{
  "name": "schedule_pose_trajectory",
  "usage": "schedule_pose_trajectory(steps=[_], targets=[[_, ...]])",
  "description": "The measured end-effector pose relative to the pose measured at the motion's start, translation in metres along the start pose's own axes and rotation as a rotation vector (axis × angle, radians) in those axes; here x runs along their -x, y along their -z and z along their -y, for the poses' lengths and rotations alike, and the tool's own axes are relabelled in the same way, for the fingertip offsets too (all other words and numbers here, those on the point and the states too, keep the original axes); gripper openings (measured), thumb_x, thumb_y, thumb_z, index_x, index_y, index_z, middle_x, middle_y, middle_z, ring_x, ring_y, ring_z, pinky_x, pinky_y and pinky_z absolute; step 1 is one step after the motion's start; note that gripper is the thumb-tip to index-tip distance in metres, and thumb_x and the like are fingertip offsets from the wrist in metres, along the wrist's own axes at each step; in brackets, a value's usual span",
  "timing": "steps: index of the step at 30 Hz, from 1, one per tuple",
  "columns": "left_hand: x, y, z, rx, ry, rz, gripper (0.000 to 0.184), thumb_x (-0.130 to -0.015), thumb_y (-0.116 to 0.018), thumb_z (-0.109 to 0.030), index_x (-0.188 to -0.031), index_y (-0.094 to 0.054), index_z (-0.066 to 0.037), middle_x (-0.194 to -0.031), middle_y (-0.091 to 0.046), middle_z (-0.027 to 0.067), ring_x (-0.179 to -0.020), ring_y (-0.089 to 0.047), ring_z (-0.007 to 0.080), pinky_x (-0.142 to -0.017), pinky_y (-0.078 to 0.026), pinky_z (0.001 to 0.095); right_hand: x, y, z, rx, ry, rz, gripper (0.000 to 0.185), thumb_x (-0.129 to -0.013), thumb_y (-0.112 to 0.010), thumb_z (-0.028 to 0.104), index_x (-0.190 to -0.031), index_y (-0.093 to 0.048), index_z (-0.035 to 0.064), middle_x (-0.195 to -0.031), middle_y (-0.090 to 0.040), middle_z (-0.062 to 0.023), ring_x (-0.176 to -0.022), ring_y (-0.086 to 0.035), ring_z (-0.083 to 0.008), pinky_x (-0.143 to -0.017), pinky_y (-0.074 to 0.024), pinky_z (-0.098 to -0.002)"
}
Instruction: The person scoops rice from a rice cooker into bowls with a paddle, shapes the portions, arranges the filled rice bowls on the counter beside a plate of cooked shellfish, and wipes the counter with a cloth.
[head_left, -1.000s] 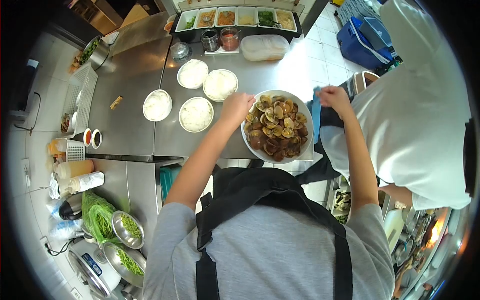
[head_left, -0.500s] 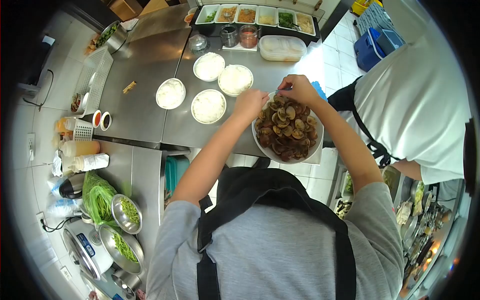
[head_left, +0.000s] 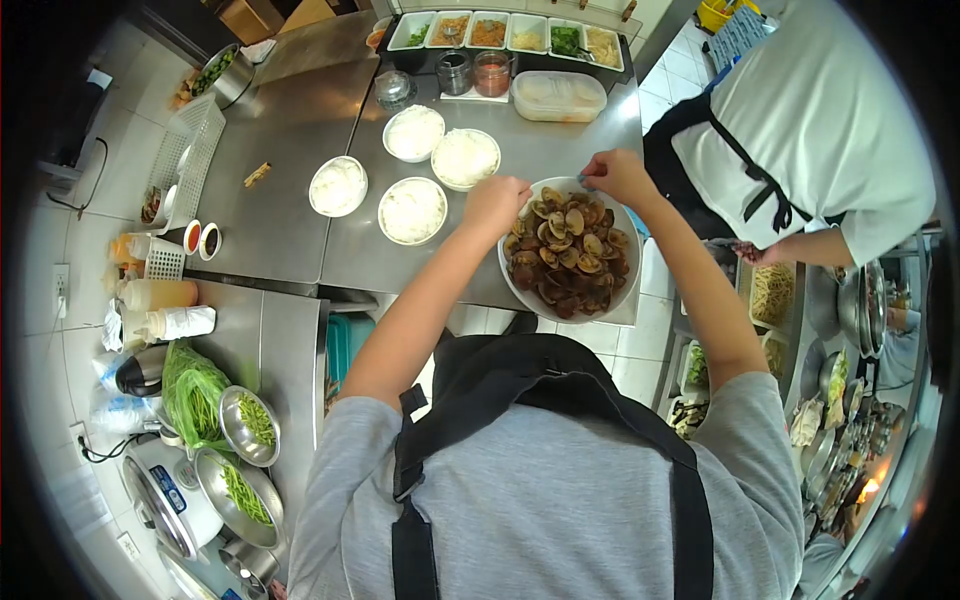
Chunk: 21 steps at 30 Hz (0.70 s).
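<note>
A large white bowl (head_left: 631, 283) heaped with brown clams (head_left: 572, 250) sits at the right end of the steel counter. My left hand (head_left: 497, 206) is closed at the bowl's upper left rim; what its fingertips pinch is too small to make out. At the upper right rim, my right hand (head_left: 618, 176) pinches a bit of blue cloth (head_left: 636, 222), most of which is hidden behind the bowl and my forearm. Left of the bowl stand several white bowls of rice (head_left: 466, 158).
Ingredient trays (head_left: 527, 37), jars (head_left: 491, 74) and a lidded plastic box (head_left: 559, 96) line the counter's back. A co-worker in white (head_left: 800, 130) stands close on the right beside food pans (head_left: 772, 294). Green vegetables (head_left: 195, 390) lie at the lower left.
My right hand has come in from the right to the bowl's rim with the blue cloth. The co-worker has turned and shifted, and the view has moved slightly.
</note>
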<state>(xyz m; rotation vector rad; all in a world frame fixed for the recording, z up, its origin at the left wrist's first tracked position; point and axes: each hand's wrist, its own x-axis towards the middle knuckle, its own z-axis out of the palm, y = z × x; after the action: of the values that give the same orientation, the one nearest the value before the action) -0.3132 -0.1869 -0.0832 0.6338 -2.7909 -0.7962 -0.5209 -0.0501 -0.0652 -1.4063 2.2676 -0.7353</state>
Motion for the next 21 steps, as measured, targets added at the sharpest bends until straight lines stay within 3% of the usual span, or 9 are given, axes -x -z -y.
schedule_pose_trajectory(steps=[5, 8, 10, 12, 13, 16, 18, 19, 21], targets=[[0.003, -0.002, 0.002, 0.036, 0.038, -0.007, 0.022, -0.087, -0.059, -0.028, -0.095, -0.072, -0.013, -0.081, -0.067, 0.017, -0.076, -0.064, 0.0359, -0.071, -0.051, 0.0434, 0.031, 0.004, -0.01, 0.217, 0.031, -0.104, 0.017, -0.069, -0.072, 0.017, -0.075, -0.066, 0.0028, -0.072, -0.065, -0.016, -0.073, -0.065, -0.0327, -0.065, -0.0507, -0.0411], [0.01, -0.002, -0.001, 0.105, 0.091, -0.034, 0.023, -0.087, -0.058, -0.028, -0.095, -0.072, -0.011, -0.08, -0.067, 0.0172, -0.076, -0.064, 0.0359, -0.07, -0.051, 0.0432, 0.066, 0.009, -0.029, 0.186, -0.182, -0.09, 0.021, -0.067, -0.074, 0.022, -0.073, -0.066, 0.0034, -0.072, -0.065, -0.0167, -0.074, -0.065, -0.0329, -0.067, -0.0514, -0.0407], [0.016, 0.0, 0.0, 0.125, 0.1, -0.061, 0.024, -0.088, -0.058, -0.027, -0.096, -0.071, -0.009, -0.08, -0.066, 0.018, -0.076, -0.064, 0.0361, -0.07, -0.05, 0.0435, 0.084, 0.017, -0.043, 0.252, -0.251, 0.025, 0.024, -0.065, -0.076, 0.023, -0.072, -0.066, 0.0024, -0.069, -0.065, -0.0157, -0.064, -0.066, -0.0294, -0.061, -0.0527, -0.0382], [0.026, -0.008, 0.007, 0.143, 0.093, -0.139, 0.025, -0.089, -0.057, -0.026, -0.099, -0.07, -0.007, -0.079, -0.066, 0.019, -0.075, -0.064, 0.0365, -0.069, -0.05, 0.0439, 0.102, 0.052, -0.017, 0.106, -0.511, 0.299, 0.026, -0.068, -0.077, 0.021, -0.072, -0.066, -0.0011, -0.058, -0.061, -0.0092, -0.052, -0.062, -0.0189, -0.047, -0.0489, -0.0314], [0.031, -0.012, 0.01, 0.154, 0.084, -0.171, 0.025, -0.089, -0.057, -0.026, -0.1, -0.069, -0.006, -0.079, -0.066, 0.0195, -0.074, -0.064, 0.0366, -0.069, -0.05, 0.0441, 0.111, 0.06, -0.033, 0.089, -0.515, 0.28, 0.024, -0.068, -0.078, 0.02, -0.077, -0.069, -0.0005, -0.06, -0.061, -0.0068, -0.05, -0.059, -0.0139, -0.043, -0.0471, -0.0283], [0.05, -0.015, 0.016, 0.148, 0.165, -0.121, 0.027, -0.09, -0.056, -0.025, -0.106, -0.066, -0.006, -0.078, -0.066, 0.02, -0.072, -0.063, 0.0377, -0.068, -0.05, 0.0444, 0.128, 0.086, -0.062, -0.227, -0.474, 0.015, 0.015, -0.078, -0.068, 0.007, -0.091, -0.069, -0.001, -0.07, -0.065, -0.0021, -0.056, -0.058, -0.0077, -0.047, -0.0466, -0.0209], [0.061, -0.009, 0.012, 0.306, 0.247, -0.094, 0.024, -0.09, -0.054, -0.018, -0.103, -0.064, 0.0, -0.074, -0.064, 0.0211, -0.066, -0.064, 0.0344, -0.061, -0.048, 0.0437, 0.127, 0.097, -0.056, -0.307, -0.465, -0.131, 0.015, -0.078, -0.068, 0.005, -0.091, -0.072, 0.0006, -0.068, -0.067, -0.0037, -0.055, -0.059, -0.0083, -0.048, -0.0483, -0.0234], [0.066, -0.001, 0.006, 0.424, 0.326, -0.055, 0.024, -0.091, -0.053, -0.017, -0.104, -0.063, 0.001, -0.074, -0.065, 0.0209, -0.064, -0.064, 0.0331, -0.059, -0.049, 0.0429, 0.123, 0.101, -0.056, -0.187, -0.456, -0.186, 0.018, -0.078, -0.073, 0.015, -0.087, -0.072, -0.0001, -0.067, -0.066, -0.0034, -0.056, -0.057, -0.0082, -0.052, -0.0462, -0.0224], [0.074, -0.001, 0.002, 0.564, 0.415, -0.038, 0.026, -0.092, -0.052, -0.017, -0.108, -0.061, 0.002, -0.072, -0.065, 0.0205, -0.06, -0.064, 0.0308, -0.056, -0.048, 0.041, 0.11, 0.101, -0.062, -0.152, -0.386, -0.341, 0.022, -0.077, -0.075, 0.022, -0.084, -0.072, 0.0007, -0.066, -0.066, -0.0032, -0.057, -0.056, -0.0075, -0.054, -0.0447, -0.0229]])
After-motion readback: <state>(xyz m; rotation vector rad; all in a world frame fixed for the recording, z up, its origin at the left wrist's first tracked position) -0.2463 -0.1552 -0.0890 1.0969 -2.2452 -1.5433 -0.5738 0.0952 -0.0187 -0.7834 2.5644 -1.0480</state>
